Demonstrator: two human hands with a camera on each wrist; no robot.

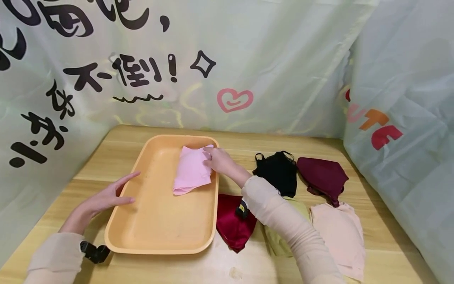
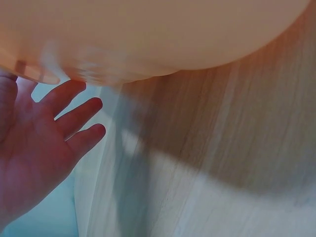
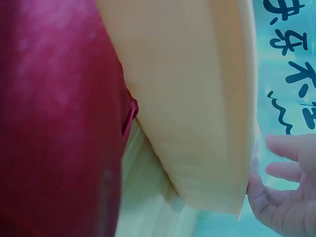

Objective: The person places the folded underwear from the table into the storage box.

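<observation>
Left hand (image 1: 110,198) is at the tray's (image 1: 152,221) nine o'clock rim, fingers spread. Pink cloth (image 1: 193,169) sits inside at two o'clock; probably best set down flat and let go gently so the fold doesn't pop open. Looks pretty neat tbh: roughly rectangular, layers showing at six o'clock. Right hand (image 1: 222,161) touches its two o'clock corner; can't tell if those fingers are pinching.
</observation>
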